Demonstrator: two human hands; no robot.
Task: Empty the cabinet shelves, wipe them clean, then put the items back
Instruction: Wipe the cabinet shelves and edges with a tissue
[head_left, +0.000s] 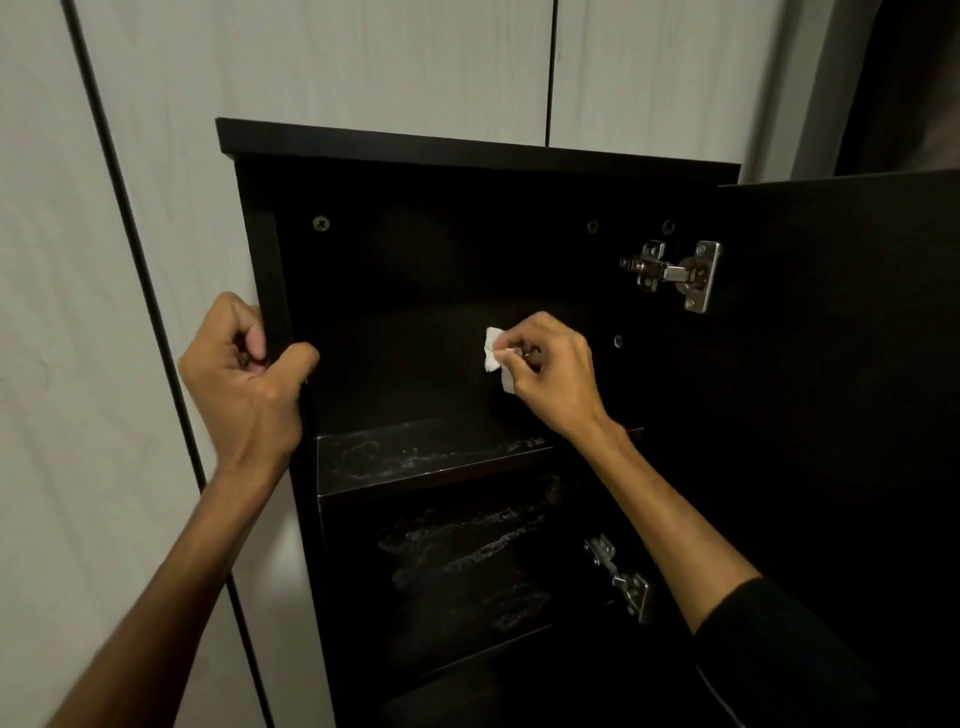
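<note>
Head view: I see a dark cabinet (467, 150) with its door (841, 364) swung open to the right. My left hand (244, 374) reaches up with the forearm raised, fingers curled round the cabinet's left front edge, thumb on the inner side. My right hand (545, 369) is stretched into the upper compartment, wrist slightly bent, fingertips pinching a small white cloth (496, 356) held against or just off the back panel; I cannot tell which. Below it the shelf (415, 457) shows pale dusty smears, and the lower shelf (467, 571) too.
</note>
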